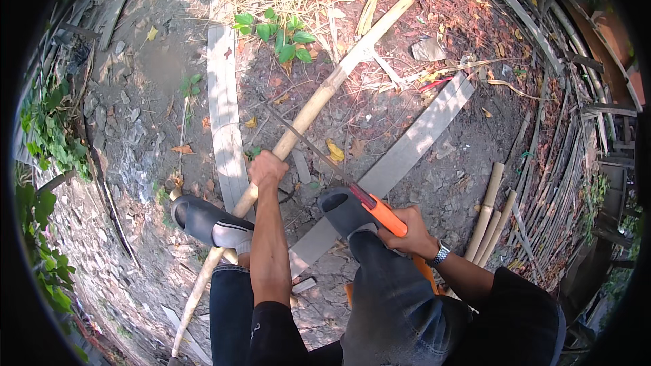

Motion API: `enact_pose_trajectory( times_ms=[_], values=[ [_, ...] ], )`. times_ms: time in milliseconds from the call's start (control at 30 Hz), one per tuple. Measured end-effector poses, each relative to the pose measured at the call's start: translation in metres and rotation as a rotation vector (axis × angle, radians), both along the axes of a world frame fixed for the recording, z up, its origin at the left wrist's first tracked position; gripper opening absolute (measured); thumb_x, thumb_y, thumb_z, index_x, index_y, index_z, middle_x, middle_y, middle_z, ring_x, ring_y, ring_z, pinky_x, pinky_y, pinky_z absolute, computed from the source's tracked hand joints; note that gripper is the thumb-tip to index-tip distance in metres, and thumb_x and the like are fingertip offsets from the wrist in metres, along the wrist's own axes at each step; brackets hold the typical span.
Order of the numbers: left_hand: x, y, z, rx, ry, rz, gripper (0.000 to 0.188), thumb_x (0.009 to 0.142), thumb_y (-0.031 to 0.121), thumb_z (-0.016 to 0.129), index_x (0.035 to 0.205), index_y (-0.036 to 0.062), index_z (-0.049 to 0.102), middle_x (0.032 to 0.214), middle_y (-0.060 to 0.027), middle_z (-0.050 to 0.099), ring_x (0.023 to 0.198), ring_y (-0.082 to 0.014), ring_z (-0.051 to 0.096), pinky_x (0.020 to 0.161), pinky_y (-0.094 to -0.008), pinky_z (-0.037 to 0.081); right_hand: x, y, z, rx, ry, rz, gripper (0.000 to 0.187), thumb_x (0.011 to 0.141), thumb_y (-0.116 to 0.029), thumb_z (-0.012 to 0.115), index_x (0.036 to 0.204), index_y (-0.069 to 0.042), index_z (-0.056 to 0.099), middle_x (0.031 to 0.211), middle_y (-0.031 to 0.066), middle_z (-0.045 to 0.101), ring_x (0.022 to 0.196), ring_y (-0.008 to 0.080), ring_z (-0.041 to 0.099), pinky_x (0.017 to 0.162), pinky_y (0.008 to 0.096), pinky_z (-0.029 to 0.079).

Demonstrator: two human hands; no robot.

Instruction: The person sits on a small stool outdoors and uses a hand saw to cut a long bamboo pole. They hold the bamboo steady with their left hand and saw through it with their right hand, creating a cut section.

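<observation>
An outdoor patch of bare earth [156, 105], sunlit in spots
Fallen leaves [336, 150] dot it, green plants [53, 129] edge the left, wooden strips [553, 183] line the right.

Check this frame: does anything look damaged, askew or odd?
Nothing looks plainly damaged. The odd part is the bare left hand gripping the pole close to the saw blade, with one slip-on clog set over that pole.
</observation>
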State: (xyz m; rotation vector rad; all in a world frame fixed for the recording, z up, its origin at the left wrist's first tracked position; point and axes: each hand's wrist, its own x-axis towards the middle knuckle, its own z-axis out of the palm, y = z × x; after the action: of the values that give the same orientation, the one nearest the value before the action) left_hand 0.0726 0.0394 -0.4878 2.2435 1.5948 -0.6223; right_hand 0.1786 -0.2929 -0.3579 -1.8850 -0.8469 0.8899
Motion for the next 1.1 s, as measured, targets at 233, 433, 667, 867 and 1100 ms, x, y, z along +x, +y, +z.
enact_pose_trajectory(
  times_ms=[233, 433, 667, 867, 1100],
  values=[
    [-0.004, -0.009, -0.019, -0.072, -0.001, -0.028, 0.038, 0.078, 0.022, 0.074, 0.109, 0.0004, 0.079, 0.116, -0.0227, 0.076, 0.112, -0.0349, 0.073, 0.099, -0.0422, 0.058, 0.006, 0.088, -0.048, 0.177, -0.148, -0.044, 0.016, 0.074, -0.012, 0.072, 0.074, 0.001, 0.062, 0.057, 0.0159, 0.056, 0.047, 0.0248, 0.059, 0.051, 0.0375, 0.045],
    [0.005, -0.008, -0.003, -0.039, 0.017, -0.010, 0.039, 0.077, 0.022, 0.074, 0.109, -0.0002, 0.078, 0.116, -0.0227, 0.076, 0.112, -0.0354, 0.073, 0.099, -0.0417, 0.058, -0.002, -0.020, 0.002, -0.098, 0.036, -0.020, 0.028, 0.073, -0.011, 0.072, 0.100, -0.004, 0.074, 0.069, 0.0187, 0.066, 0.063, 0.0309, 0.069, 0.065, 0.0402, 0.055],
    [-0.009, -0.003, -0.022, -0.080, 0.019, -0.018, 0.039, 0.078, 0.020, 0.073, 0.110, 0.0000, 0.078, 0.115, -0.0220, 0.076, 0.111, -0.0364, 0.073, 0.098, -0.0424, 0.059, -0.013, 0.051, -0.017, -0.025, 0.022, -0.012, 0.019, 0.074, -0.016, 0.071, 0.082, 0.000, 0.067, 0.075, 0.0210, 0.066, 0.061, 0.0418, 0.065, 0.065, 0.0468, 0.052],
    [0.004, -0.011, -0.007, -0.126, -0.014, -0.009, 0.040, 0.076, 0.019, 0.073, 0.110, -0.0016, 0.078, 0.115, -0.0250, 0.075, 0.111, -0.0359, 0.073, 0.098, -0.0425, 0.059, -0.002, 0.031, -0.020, -0.079, -0.024, -0.030, 0.018, 0.075, -0.016, 0.072, 0.082, 0.001, 0.068, 0.075, 0.0207, 0.067, 0.060, 0.0390, 0.065, 0.064, 0.0459, 0.053],
    [-0.007, 0.008, -0.007, -0.054, -0.046, 0.010, 0.033, 0.079, 0.018, 0.071, 0.106, 0.0022, 0.080, 0.115, -0.0207, 0.076, 0.112, -0.0330, 0.073, 0.099, -0.0398, 0.058, -0.017, -0.029, 0.005, -0.066, -0.013, -0.035, 0.019, 0.076, -0.017, 0.073, 0.080, 0.001, 0.066, 0.068, 0.0186, 0.066, 0.054, 0.0307, 0.064, 0.056, 0.0391, 0.050]
  ],
)
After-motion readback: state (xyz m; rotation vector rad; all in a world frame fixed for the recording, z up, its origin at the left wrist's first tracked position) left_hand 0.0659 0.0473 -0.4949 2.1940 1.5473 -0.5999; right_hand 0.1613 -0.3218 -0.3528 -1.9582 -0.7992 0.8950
